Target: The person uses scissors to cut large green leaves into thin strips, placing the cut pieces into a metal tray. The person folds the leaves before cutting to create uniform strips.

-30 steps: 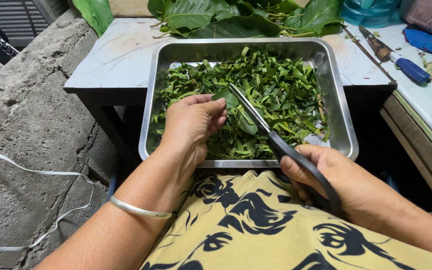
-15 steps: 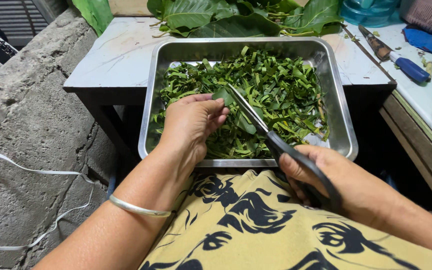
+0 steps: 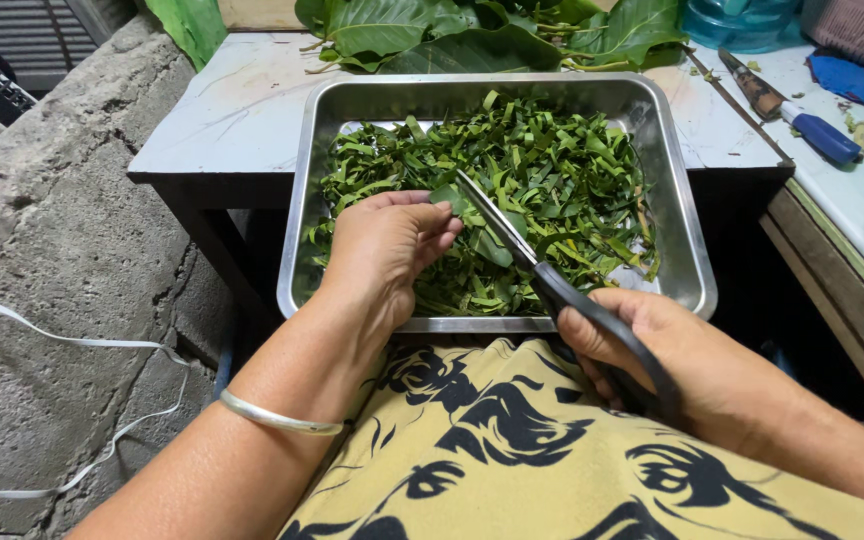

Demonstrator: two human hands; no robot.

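Steel tray (image 3: 674,215), shiny, rectangular with rounded corners, sits on a scuffed pale worktop (image 3: 232,110) and overhangs its near edge. It is heaped with cut leaf strips (image 3: 562,185), green, flat and ribbon-like. Whole leaves (image 3: 452,35), broad and glossy, lie behind the tray. A blue-handled knife (image 3: 787,108) rests on the neighbouring worktop to the right, with a blue cloth (image 3: 857,80) near it. Rough concrete wall (image 3: 42,220) on the left. Yellow cloth with black pattern (image 3: 512,450) covers the lap in front.

Left hand (image 3: 382,250), palm down, pinches a folded leaf (image 3: 449,192) over the strips; a silver bangle (image 3: 277,418) rings the wrist. Right hand (image 3: 672,355) grips the black handles of scissors (image 3: 522,250), blades angled up-left and meeting the leaf.
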